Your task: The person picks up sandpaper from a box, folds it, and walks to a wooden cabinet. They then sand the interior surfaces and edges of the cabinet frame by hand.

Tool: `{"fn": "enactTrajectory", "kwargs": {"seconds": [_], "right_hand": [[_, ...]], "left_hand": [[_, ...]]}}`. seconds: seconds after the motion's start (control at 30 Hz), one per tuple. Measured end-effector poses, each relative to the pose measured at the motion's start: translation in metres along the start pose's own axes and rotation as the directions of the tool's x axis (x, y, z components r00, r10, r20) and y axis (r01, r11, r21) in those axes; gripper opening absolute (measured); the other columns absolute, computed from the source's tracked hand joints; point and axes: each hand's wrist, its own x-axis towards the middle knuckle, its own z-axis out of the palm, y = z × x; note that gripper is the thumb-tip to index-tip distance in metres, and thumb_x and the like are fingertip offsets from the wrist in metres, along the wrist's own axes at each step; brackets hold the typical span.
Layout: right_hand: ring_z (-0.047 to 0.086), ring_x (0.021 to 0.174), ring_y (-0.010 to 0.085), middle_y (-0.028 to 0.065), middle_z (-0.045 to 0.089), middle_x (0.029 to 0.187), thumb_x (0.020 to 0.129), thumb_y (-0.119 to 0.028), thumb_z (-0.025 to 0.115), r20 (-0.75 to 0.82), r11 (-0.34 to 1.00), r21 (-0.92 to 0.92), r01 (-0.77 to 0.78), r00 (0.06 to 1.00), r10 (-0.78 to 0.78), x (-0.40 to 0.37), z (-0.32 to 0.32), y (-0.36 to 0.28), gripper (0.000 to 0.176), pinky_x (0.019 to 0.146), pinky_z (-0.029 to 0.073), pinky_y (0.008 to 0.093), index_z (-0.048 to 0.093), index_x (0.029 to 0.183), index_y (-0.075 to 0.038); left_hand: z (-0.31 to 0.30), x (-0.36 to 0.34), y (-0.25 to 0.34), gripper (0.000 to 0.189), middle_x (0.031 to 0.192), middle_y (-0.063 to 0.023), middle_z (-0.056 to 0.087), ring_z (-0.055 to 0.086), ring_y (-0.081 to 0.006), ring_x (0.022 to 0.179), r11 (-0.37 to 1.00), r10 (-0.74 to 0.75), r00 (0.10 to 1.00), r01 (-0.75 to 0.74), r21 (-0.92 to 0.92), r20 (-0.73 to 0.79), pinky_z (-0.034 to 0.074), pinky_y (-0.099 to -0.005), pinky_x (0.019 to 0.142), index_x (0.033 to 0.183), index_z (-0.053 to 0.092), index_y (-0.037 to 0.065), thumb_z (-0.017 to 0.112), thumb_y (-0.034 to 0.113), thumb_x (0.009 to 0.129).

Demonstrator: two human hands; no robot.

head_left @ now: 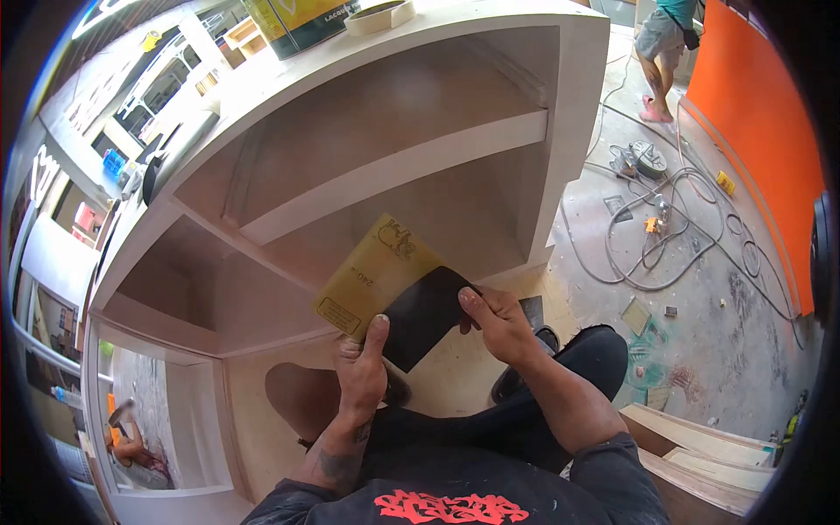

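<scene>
Left hand [360, 376] grip pinching the yellow-backed sandpaper [372, 276] at its 7 o'clock, right hand [503, 328] grip pinching its dark folded part at 3 o'clock, sheet roughly 12 o'clock from torso, white shelf unit [579, 87] beyond.

Left hand [360, 374] and right hand [506, 328] apart, thumbs [377, 336] uppermost

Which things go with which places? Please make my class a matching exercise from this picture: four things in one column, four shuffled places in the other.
Things
1. sandpaper
2. lacquer can
3. grey cable
4. pink footwear

Places
A. looped across the floor
B. on a person in the background
C. held by the left hand and right hand
D. on top of the white cabinet

Right pairs: 1-C, 2-D, 3-A, 4-B.
</scene>
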Motion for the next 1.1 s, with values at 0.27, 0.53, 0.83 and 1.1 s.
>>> {"fn": "enactTrajectory", "kwargs": {"seconds": [0.27,0.53,0.83,1.1], "right_hand": [[0.059,0.077,0.014,0.0045,0.063,0.084,0.105,-0.027,0.053,0.061,0.976,-0.207,0.067,0.997,-0.056,0.001,-0.012,0.005,0.032,0.068,0.046,0.0311,0.064,0.095,0.002],[0.055,0.085,0.008,0.0,0.065,0.091,0.095,-0.011,0.068,0.078,0.999,0.046,0.03,0.996,-0.033,0.002,-0.018,-0.015,0.014,0.079,0.045,0.0253,0.066,0.103,0.0],[0.06,0.094,0.01,0.0054,0.069,0.103,0.097,-0.007,0.064,0.113,0.996,0.053,-0.067,0.992,0.061,0.004,-0.023,-0.01,0.017,0.089,0.045,0.0259,0.064,0.111,0.002],[0.061,0.102,0.0144,0.0062,0.067,0.108,0.092,0.002,0.061,0.254,0.983,0.109,-0.15,0.96,0.118,-0.003,-0.027,-0.023,0.023,0.093,0.046,0.0288,0.067,0.115,0.001]], "left_hand": [[-0.003,0.002,0.004,0.013,0.091,0.0067,0.064,0.053,-0.0032,0.082,1.0,0.02,0.999,-0.019,0.02,-0.025,0.043,-0.0207,0.073,0.103,0.072,0.003,0.064,0.013,0.099],[-0.017,-0.001,0.003,0.019,0.094,0.0029,0.068,0.058,-0.0058,0.087,0.979,-0.071,0.955,0.012,0.203,0.287,0.046,-0.0231,0.078,0.107,0.071,-0.001,0.067,0.014,0.097],[-0.02,0.01,0.006,0.039,0.128,-0.0086,0.063,0.058,-0.0164,0.118,0.992,-0.081,0.935,0.109,-0.06,0.345,0.042,-0.0311,0.104,0.134,0.054,0.0,0.064,0.008,0.097],[-0.028,0.007,0.012,0.029,0.117,-0.0081,0.067,0.061,-0.0171,0.114,0.962,-0.231,0.902,0.269,-0.055,0.366,0.045,-0.0315,0.101,0.125,0.061,0.0,0.059,0.0,0.096]]}}
